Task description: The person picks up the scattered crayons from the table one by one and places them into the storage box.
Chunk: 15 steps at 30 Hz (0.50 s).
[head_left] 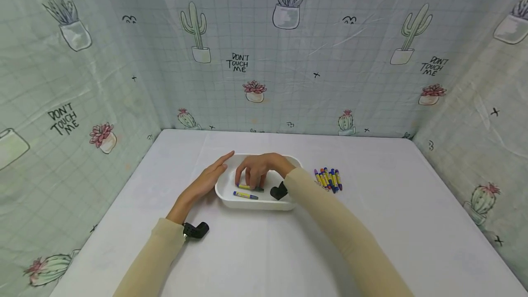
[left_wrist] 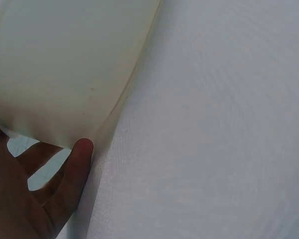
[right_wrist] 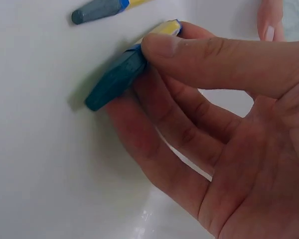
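In the head view a white tray [head_left: 253, 206] stands on the table. My right hand [head_left: 257, 167] is inside it and pinches a dark teal crayon [right_wrist: 117, 77] with a yellow wrapper between thumb and fingers, low over the tray's floor. Beside it, nearer the front wall, lies a grey crayon [head_left: 245, 195], also yellow-wrapped. My left hand [head_left: 207, 179] rests against the tray's left end with its fingers extended. The left wrist view shows its thumb [left_wrist: 78, 162] touching the tray's outer wall [left_wrist: 65, 74].
Right of the tray several yellow-wrapped crayons [head_left: 327, 179] lie in a cluster on the white table [head_left: 247, 255], with blue, purple and orange tips. A printed cloth [head_left: 313, 95] surrounds the table at the back and both sides.
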Tool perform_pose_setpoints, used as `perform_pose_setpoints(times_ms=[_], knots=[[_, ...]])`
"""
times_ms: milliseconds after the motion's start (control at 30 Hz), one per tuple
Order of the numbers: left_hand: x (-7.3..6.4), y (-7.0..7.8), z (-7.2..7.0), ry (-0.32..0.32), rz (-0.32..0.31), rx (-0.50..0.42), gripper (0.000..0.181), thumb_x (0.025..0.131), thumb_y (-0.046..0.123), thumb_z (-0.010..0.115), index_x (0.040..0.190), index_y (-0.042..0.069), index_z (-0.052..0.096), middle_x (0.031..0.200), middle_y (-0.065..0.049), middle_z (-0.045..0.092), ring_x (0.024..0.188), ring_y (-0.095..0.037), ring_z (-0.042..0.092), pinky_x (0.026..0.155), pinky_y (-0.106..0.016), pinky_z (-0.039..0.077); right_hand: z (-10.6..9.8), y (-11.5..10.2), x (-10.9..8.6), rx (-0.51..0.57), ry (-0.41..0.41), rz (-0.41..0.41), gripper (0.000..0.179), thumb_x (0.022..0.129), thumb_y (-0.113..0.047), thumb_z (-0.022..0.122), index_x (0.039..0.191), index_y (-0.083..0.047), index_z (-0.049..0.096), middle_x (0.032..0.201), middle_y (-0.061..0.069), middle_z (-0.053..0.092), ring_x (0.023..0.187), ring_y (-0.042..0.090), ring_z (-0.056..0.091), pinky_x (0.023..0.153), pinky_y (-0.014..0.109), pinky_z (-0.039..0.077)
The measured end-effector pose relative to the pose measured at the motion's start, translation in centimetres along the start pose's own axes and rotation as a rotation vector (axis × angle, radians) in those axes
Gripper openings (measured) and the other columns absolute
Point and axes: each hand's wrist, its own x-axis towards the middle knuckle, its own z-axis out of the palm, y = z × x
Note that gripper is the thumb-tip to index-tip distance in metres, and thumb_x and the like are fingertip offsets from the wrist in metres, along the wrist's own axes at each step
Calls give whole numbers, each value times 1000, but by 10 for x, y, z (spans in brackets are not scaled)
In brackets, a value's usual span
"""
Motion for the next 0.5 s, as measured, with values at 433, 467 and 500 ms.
perform_pose_setpoints(times_ms=[433, 467, 500], knots=[[1, 1, 0, 3, -5, 13, 50, 114, 31, 31, 164, 34, 28, 173, -6, 22, 161, -37, 17, 126, -68, 16, 3, -2, 1, 8, -18, -12, 47, 85, 10, 71, 123, -17, 73, 95, 6, 70, 79, 18, 67, 75, 39, 65], [2, 1, 0, 4, -6, 14, 50, 114, 30, 31, 164, 34, 28, 173, -6, 22, 161, -37, 17, 126, -68, 16, 3, -2, 1, 17, -19, -15, 47, 85, 10, 71, 123, -16, 72, 95, 7, 70, 79, 18, 67, 75, 39, 65], [2, 1, 0, 4, -2, 15, 50, 114, 30, 31, 164, 33, 28, 173, -7, 22, 161, -37, 17, 126, -68, 16, 3, -2, 1, 21, -20, -18, 47, 84, 10, 71, 124, -16, 72, 95, 7, 71, 79, 18, 67, 75, 39, 65]])
